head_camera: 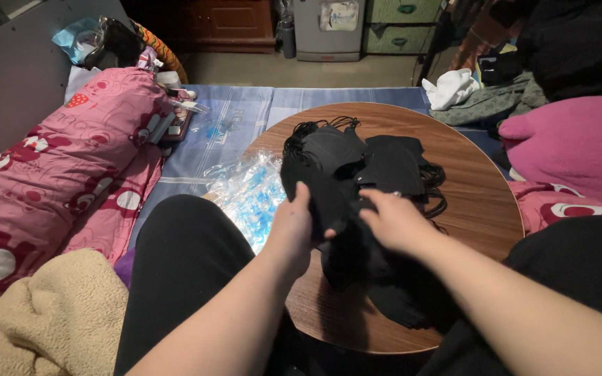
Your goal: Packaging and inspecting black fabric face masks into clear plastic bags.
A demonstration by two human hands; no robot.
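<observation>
Both bare forearms reach in from the bottom edge, over the person's black-clad knees. Left hand (292,226) is curled around the near edge of a black face mask (329,202), thumb on top, gripping it. Right hand (393,219) lies just beside it, palm down, fingers bent and pinching the same dark fabric; how tightly it closes cannot be told.

That mask sits at the near end of a pile of black masks (377,163), spread over the middle of a round wooden table (479,209), with thin ear loops trailing off the far and right sides. More dark masks hang over the near edge of the table, below the hands.

Left of the table, touching its rim, lies a heap of clear plastic packets with blue print (249,195) on a blue checked bed sheet (231,118). Further left is a pink patterned quilt (57,167), and a cream fleece blanket (50,313) at the near corner. At right a plain pink pillow (573,146) rests near the table, and a crumpled white cloth (451,88) lies beyond it.
</observation>
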